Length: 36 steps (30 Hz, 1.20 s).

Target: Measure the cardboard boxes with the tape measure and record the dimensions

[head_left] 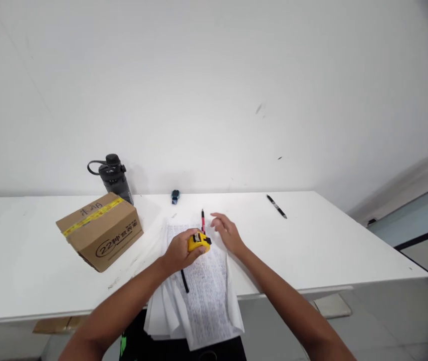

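My left hand (180,249) is closed around a yellow tape measure (199,242), held just above a stack of printed paper sheets (206,291). A black strap hangs from the tape measure down over the paper. My right hand (227,231) hovers beside it with the fingers spread and nothing in them, near the top right corner of the sheets. A red pen (202,220) lies on the table just beyond the tape measure, between the two hands.
A taped cardboard box (101,231) sits on the white table (311,240) at the left, with a dark water bottle (114,176) behind it. A small blue object (175,196) and a black pen (276,206) lie near the wall. The paper overhangs the table's front edge.
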### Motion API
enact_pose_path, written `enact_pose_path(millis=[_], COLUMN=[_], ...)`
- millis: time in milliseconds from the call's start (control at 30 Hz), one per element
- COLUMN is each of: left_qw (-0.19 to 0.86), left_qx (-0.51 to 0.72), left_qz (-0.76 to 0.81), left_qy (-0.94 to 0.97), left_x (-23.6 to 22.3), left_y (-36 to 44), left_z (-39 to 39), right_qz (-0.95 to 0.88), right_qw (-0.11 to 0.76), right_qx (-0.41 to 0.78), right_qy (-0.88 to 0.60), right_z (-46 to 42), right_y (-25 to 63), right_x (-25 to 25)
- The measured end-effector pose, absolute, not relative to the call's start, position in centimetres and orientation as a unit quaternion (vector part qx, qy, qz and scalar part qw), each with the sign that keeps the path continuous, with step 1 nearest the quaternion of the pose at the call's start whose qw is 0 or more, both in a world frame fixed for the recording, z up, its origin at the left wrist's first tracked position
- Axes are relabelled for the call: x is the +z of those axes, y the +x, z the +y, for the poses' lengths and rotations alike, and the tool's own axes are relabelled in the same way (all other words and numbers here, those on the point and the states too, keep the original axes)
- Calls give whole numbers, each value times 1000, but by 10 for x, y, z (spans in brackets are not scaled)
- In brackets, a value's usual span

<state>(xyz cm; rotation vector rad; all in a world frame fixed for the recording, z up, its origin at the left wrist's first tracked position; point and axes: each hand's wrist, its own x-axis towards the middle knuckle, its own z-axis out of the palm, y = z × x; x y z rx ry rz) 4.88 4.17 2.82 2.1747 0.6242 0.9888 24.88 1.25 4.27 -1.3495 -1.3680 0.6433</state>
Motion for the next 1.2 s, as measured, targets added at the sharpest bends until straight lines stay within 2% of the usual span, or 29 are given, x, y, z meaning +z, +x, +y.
enact_pose_path(millis=[33, 133, 233, 367, 500, 567, 667, 733, 833, 1033, 1133, 1200], left_qw=[307, 208, 125, 79, 109, 52, -18, 18, 84, 156, 148, 190], left_qx=[420, 498, 480, 509, 505, 438, 275, 171, 104, 102, 178, 249], left_qz=[212, 190, 248, 270, 389, 482, 629, 664, 620, 491, 493, 502], left_qy=[827, 820, 832, 814, 763, 757, 727, 728, 773, 851, 839, 806], left_x=[33, 49, 65, 80, 107, 126, 147, 150, 143, 149, 170, 185], left_y=[48, 41, 22, -8, -44, -72, -120, -149, -180, -204, -195, -183], left_z=[40, 28, 8, -24, -34, -25, -4, 7, 6, -26, -35, -33], right_qz=[-594, -589, -583, -657, -660, -643, -591, -562, -553, -574, -615, -648], right_qw=[524, 444, 401, 340, 395, 444, 481, 476, 434, 343, 310, 294], right_qx=[308, 598, 677, 652, 577, 536, 527, 545, 584, 634, 623, 612], right_qy=[-526, -315, -200, -166, -274, -318, -376, -400, -405, -390, -372, -345], right_z=[0, -34, -54, -54, -40, -31, -20, -17, -17, -21, -19, -16], right_y=[241, 219, 202, 176, 142, 130, 122, 122, 125, 121, 108, 95], right_x=[55, 91, 111, 111, 106, 109, 118, 126, 137, 148, 158, 171])
